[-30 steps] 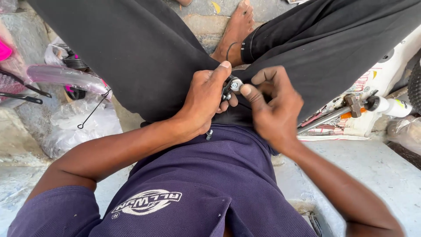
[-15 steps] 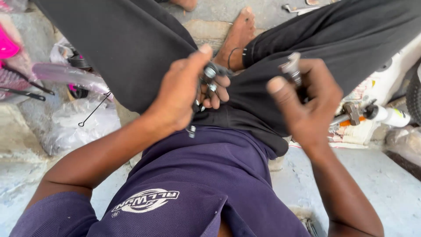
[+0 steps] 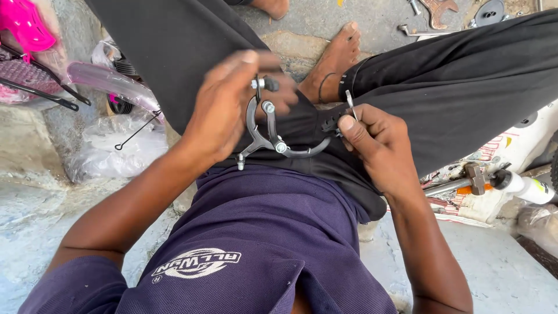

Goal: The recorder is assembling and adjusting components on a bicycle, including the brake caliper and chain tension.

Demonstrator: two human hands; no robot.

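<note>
Brake caliper (image 3: 268, 135) held over lap: left hand (image 3: 224, 110) closed on its upper arm, right hand (image 3: 375, 145) pinching the other end. Risk: loose bolt (image 3: 268, 107) drops if tilted.

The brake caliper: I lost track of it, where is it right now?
In the head view, centre frame: the brake caliper is over the lap, one end in the left hand, the other in the right hand.

The brake part (image 3: 268, 131) is shiny grey. The shirt (image 3: 256, 244) is purple, the trousers (image 3: 465, 75) black. At the upper left, a pink bike piece (image 3: 23, 23).
</note>
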